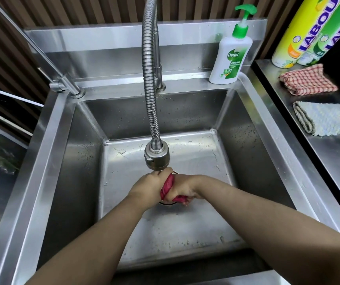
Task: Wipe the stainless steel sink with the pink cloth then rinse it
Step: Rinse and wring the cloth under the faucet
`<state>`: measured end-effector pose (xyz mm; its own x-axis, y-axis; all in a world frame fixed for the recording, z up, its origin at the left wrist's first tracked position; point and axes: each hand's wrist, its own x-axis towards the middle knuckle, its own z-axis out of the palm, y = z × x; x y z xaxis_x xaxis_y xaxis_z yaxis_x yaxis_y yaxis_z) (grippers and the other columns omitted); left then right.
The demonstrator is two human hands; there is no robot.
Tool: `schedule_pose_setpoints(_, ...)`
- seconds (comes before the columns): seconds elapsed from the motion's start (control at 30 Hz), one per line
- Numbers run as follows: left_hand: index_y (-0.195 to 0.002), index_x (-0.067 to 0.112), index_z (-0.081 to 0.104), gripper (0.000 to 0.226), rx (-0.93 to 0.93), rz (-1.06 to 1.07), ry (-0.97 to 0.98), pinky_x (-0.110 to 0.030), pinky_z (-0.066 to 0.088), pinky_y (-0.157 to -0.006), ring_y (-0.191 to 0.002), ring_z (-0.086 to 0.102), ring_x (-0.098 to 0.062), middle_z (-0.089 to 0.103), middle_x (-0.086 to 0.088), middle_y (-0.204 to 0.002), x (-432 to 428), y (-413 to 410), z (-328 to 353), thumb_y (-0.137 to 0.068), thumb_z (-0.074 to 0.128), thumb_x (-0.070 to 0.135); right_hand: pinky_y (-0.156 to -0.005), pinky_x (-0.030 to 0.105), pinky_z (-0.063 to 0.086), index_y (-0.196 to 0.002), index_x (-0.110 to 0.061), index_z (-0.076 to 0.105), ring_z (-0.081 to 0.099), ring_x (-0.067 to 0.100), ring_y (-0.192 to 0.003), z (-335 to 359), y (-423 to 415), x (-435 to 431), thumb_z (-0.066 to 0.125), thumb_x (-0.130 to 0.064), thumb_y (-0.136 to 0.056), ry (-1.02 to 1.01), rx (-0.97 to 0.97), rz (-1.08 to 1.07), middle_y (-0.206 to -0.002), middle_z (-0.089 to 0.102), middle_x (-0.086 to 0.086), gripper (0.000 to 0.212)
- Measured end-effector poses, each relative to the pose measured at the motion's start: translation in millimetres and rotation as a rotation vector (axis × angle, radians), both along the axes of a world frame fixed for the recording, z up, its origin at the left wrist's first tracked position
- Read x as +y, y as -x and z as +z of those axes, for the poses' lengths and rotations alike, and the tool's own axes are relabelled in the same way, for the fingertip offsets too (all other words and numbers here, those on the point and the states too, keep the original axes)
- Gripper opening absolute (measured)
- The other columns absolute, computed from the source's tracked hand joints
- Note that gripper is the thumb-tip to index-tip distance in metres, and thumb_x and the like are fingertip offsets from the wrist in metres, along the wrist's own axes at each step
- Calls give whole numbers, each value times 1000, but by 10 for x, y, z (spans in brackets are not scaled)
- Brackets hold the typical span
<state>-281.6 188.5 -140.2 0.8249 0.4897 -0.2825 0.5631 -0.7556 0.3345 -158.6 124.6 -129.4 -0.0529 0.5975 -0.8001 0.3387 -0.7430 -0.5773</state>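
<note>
Both my hands grip the pink cloth [168, 185], bunched into a tight roll, low in the stainless steel sink [66, 182] over the drain. My left hand [151, 186] holds its upper end, just under the spray head [156, 156] of the flexible faucet. My right hand [182, 188] is curled round the lower end. Only a strip of cloth shows between the hands and a tuft below the right one. No water stream is visible from the spray head. Droplets dot the basin floor and walls.
A white Dettol pump bottle [229, 58] stands on the sink's back ledge at right. On the steel counter [333, 153] to the right lie a red checked cloth [309, 83], a pale folded cloth [327, 119] and two tall bottles [307, 31]. A second slim tap [62, 83] stands back left.
</note>
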Motion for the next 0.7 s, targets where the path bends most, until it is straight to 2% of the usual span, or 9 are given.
schedule_pose_setpoints(0.1,-113,19,39,37,22,23,10,-27,33,-60,-74,51,-26,52,-5,-87,40,-52,-13,-81,57,17,-43,18,38,-87,-12,55,46,16,-54,-53,65,28,64,-7,-77,-163,-223,21,-69,52,4,14)
schedule_pose_setpoints(0.17,-110,20,38,33,19,52,54,-25,29,-53,-71,46,-23,45,1,-77,38,-82,-22,-81,54,17,-60,16,46,-102,-11,58,59,20,-74,-77,69,33,67,-14,-78,-227,-367,93,-89,63,6,26)
schedule_pose_setpoints(0.23,-115,21,40,35,26,103,102,-23,33,-54,-73,47,-23,52,1,-80,59,-121,-40,-83,53,16,-77,23,47,-114,-12,53,61,23,-95,-107,53,35,69,-19,-77,-229,-415,81,-107,62,7,41)
schedule_pose_setpoints(0.3,-127,23,37,48,70,124,85,-27,41,-64,-76,50,-22,58,-4,-92,88,-159,-83,-83,54,15,-81,26,49,-118,-12,49,60,23,-98,-118,41,29,71,-23,-76,-223,-435,60,-111,60,6,49)
schedule_pose_setpoints(0.4,-125,24,39,46,92,162,104,-29,41,-64,-75,50,-22,50,0,-88,88,-194,-115,-82,54,16,-84,30,51,-121,-11,46,60,24,-101,-107,28,34,71,-24,-76,-217,-485,93,-112,58,7,53)
schedule_pose_setpoints(0.5,-99,25,40,27,97,196,178,-26,35,-57,-74,52,-24,49,0,-83,100,-210,-94,-79,54,13,-80,30,51,-122,-11,44,60,26,-100,-101,35,54,68,-24,-75,-220,-521,99,-112,58,8,55)
schedule_pose_setpoints(0.7,-91,21,44,23,98,197,279,-27,39,-62,-83,57,-26,51,-2,-84,133,-239,-71,-76,57,10,-75,28,48,-119,-13,45,61,27,-100,-121,30,34,66,-29,-75,-255,-577,106,-110,60,8,52)
